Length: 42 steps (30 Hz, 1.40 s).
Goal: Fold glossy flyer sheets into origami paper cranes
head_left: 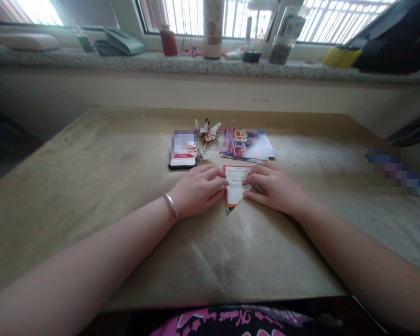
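Note:
A folded piece of printed paper (235, 186), white with a red border and coming to a point toward me, lies on the brown table (91, 186). My left hand (198, 189) presses on its left edge with curled fingers. On the paper's right side rests my right hand (271, 186), fingers bent and pressing down. A silver bangle (171, 206) circles my left wrist.
Behind the paper lie a stack of colourful leaflets (248, 143), several small folded paper figures (207, 131) and a phone (183, 151). The stone windowsill (196, 65) holds a red cup (168, 42), a tall bottle (213, 28), a jar (283, 39) and a yellow cloth (339, 57).

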{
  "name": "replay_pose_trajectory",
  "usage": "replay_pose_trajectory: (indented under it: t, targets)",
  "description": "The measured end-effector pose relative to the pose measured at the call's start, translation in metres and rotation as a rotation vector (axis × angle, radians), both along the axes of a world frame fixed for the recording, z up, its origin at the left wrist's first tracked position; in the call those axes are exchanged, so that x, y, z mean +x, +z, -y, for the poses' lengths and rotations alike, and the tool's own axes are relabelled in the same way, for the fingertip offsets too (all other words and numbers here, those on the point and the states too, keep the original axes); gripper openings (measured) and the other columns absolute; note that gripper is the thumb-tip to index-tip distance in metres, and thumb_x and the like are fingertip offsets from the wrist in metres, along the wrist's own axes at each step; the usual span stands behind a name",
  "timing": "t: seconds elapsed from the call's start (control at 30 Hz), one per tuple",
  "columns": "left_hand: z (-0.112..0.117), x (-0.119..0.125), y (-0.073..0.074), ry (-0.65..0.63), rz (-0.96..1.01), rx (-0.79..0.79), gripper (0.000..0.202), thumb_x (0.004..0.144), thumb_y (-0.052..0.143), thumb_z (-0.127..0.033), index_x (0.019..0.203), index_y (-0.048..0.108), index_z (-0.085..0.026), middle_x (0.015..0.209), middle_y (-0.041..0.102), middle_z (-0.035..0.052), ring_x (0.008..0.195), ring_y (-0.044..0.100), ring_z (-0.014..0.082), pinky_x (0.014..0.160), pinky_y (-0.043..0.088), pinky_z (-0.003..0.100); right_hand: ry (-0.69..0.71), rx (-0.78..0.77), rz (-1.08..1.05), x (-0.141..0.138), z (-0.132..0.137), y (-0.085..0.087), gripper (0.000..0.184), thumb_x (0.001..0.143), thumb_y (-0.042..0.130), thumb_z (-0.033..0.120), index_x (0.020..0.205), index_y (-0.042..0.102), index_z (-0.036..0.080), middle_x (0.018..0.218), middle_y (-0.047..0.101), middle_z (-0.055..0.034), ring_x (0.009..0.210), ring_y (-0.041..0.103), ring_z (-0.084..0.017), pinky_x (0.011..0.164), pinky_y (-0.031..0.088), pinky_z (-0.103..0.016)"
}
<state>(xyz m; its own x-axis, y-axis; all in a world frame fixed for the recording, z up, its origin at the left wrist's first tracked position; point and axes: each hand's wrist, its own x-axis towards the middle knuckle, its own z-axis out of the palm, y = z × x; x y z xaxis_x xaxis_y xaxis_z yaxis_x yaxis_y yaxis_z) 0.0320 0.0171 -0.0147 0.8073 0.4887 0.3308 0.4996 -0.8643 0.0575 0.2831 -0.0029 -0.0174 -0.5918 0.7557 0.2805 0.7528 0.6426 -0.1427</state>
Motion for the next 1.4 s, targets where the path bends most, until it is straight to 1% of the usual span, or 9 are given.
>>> replay_pose_trajectory:
  t: [0.1,0.17,0.33,0.5,0.63,0.73,0.97,1.13,1.4]
  targets:
    - [0.002,0.001,0.005,-0.051,-0.016,-0.021,0.029,0.094,0.044,-0.036,0.103,0.067,-0.019,0.108,0.065,0.0070,0.098,0.058,0.0216,0.087,0.048,0.038,-0.131,-0.009,-0.009,-0.016,0.002,-0.002,0.022,0.086,0.059,0.038,0.091,0.068,0.019,0.097,0.067,-0.0093,0.095,0.058,-0.026,0.086,0.046,-0.041]
    - [0.003,0.002,0.005,-0.084,-0.036,-0.046,0.030,0.092,0.049,-0.042,0.105,0.066,-0.021,0.109,0.066,0.0066,0.098,0.058,0.0223,0.086,0.048,0.038,-0.149,-0.005,-0.024,-0.024,0.003,-0.003,0.021,0.087,0.058,0.037,0.091,0.068,0.019,0.094,0.067,-0.0092,0.093,0.058,-0.026,0.085,0.046,-0.041]
    - [0.005,0.002,0.005,-0.129,-0.085,-0.092,0.032,0.089,0.054,-0.042,0.112,0.063,-0.022,0.114,0.064,0.0055,0.104,0.057,0.0232,0.092,0.046,0.039,-0.006,-0.085,-0.129,-0.015,0.003,-0.003,0.022,0.083,0.057,0.025,0.103,0.067,0.022,0.112,0.063,-0.0090,0.106,0.056,-0.024,0.095,0.044,-0.042]
    - [0.007,0.001,0.006,-0.126,-0.089,-0.120,0.043,0.085,0.055,-0.053,0.110,0.063,-0.019,0.118,0.063,0.0072,0.109,0.056,0.0262,0.096,0.044,0.043,0.034,-0.103,-0.028,0.012,-0.004,-0.004,0.038,0.086,0.053,0.022,0.123,0.060,0.022,0.130,0.054,-0.0112,0.119,0.050,-0.027,0.102,0.041,-0.046]
    - [0.008,0.000,0.007,-0.098,-0.100,-0.091,0.030,0.084,0.056,-0.029,0.112,0.062,-0.019,0.118,0.063,0.0065,0.110,0.055,0.0245,0.100,0.042,0.041,0.009,-0.049,-0.011,0.014,-0.008,-0.004,0.031,0.090,0.050,0.026,0.118,0.064,0.022,0.121,0.061,-0.0107,0.111,0.054,-0.026,0.096,0.045,-0.045]
    - [0.006,-0.001,0.007,-0.078,-0.101,-0.049,0.037,0.078,0.055,-0.017,0.115,0.061,-0.019,0.118,0.063,0.0060,0.112,0.054,0.0237,0.100,0.042,0.040,-0.010,-0.017,-0.049,0.003,-0.007,-0.006,0.026,0.089,0.054,0.027,0.110,0.068,0.022,0.114,0.065,-0.0084,0.105,0.057,-0.024,0.093,0.046,-0.042]
    - [0.001,-0.002,0.002,-0.061,-0.102,0.001,0.031,0.087,0.048,-0.018,0.114,0.063,-0.021,0.113,0.066,0.0064,0.103,0.059,0.0220,0.089,0.048,0.037,0.031,0.023,-0.056,-0.019,-0.002,-0.006,0.023,0.092,0.049,0.023,0.100,0.071,0.023,0.106,0.069,-0.0056,0.098,0.060,-0.022,0.087,0.046,-0.037]
    - [0.002,-0.001,0.000,-0.067,-0.080,0.013,0.030,0.088,0.047,-0.017,0.112,0.064,-0.018,0.112,0.066,0.0084,0.105,0.059,0.0222,0.091,0.050,0.037,0.109,0.044,-0.031,-0.020,-0.003,-0.008,0.026,0.092,0.046,0.019,0.102,0.070,0.022,0.105,0.069,-0.0071,0.095,0.058,-0.021,0.084,0.046,-0.035]
    - [-0.001,-0.004,0.001,-0.085,-0.099,0.002,0.028,0.089,0.047,-0.017,0.111,0.064,-0.016,0.113,0.065,0.0083,0.106,0.058,0.0214,0.094,0.050,0.036,0.142,0.090,0.059,-0.019,-0.004,-0.009,0.030,0.093,0.042,0.019,0.107,0.068,0.024,0.106,0.067,-0.0065,0.093,0.055,-0.021,0.081,0.044,-0.034]
